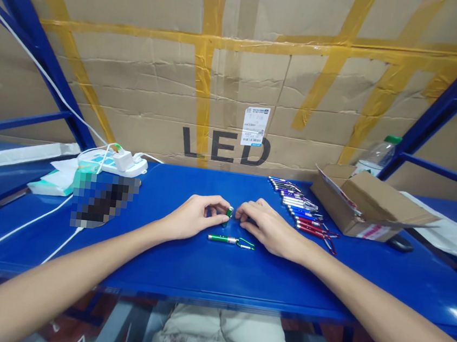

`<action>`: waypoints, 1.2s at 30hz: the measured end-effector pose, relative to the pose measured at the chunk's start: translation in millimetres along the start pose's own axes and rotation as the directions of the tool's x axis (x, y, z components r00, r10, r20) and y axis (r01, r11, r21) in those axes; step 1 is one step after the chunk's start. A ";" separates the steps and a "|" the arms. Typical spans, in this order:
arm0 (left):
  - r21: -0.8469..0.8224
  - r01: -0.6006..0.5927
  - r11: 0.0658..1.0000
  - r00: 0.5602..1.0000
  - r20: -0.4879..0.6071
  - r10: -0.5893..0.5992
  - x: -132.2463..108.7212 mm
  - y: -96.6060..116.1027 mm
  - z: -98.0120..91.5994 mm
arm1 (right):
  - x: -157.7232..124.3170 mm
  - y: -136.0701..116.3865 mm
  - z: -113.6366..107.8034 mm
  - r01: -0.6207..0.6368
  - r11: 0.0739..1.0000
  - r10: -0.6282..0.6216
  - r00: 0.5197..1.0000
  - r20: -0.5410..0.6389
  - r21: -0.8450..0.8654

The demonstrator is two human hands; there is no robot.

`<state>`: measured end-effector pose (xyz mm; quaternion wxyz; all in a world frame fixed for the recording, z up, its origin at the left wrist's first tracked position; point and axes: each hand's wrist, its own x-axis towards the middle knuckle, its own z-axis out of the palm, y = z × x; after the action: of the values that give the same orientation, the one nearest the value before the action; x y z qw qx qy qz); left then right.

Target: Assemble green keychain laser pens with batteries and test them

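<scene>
My left hand pinches a short green metal tube between thumb and fingers, held roughly upright above the blue table. Just to its right, my right hand has its fingers curled and brought together near the tube's end. Whatever those fingertips hold, if anything, is too small to make out. On the table below both hands lies a green penlight with a green carabiner clip at its right end.
Several penlights in purple, silver, blue and red lie in a row at the right. Beyond them stands an open cardboard box, with a black mouse beside it. A white power strip with cables and a blurred dark object sit left.
</scene>
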<state>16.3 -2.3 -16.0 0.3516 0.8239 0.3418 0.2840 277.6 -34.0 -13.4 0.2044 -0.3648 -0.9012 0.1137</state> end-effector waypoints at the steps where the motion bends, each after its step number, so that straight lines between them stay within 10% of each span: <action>1: 0.004 -0.001 1.000 1.000 -0.006 0.001 0.1 0.2 -0.1 | 0.1 0.1 -0.1 -0.002 1.000 0.002 1.000 0.008 -0.003; 17: 0.046 0.001 0.999 0.998 -0.057 0.002 0.1 0.4 -0.6 | 1.3 14.0 3.0 -0.149 0.955 0.144 0.989 -0.040 -0.256; 36: 0.078 -0.014 0.997 0.999 -0.033 0.017 -0.8 0.6 -0.7 | 2.9 1.9 -0.3 -0.143 0.981 0.132 0.987 -0.091 -0.128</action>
<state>15.5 -3.0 -15.3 0.3114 0.8347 0.3519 0.2871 277.0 -30.7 -12.9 0.2079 -0.4435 -0.8703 0.0518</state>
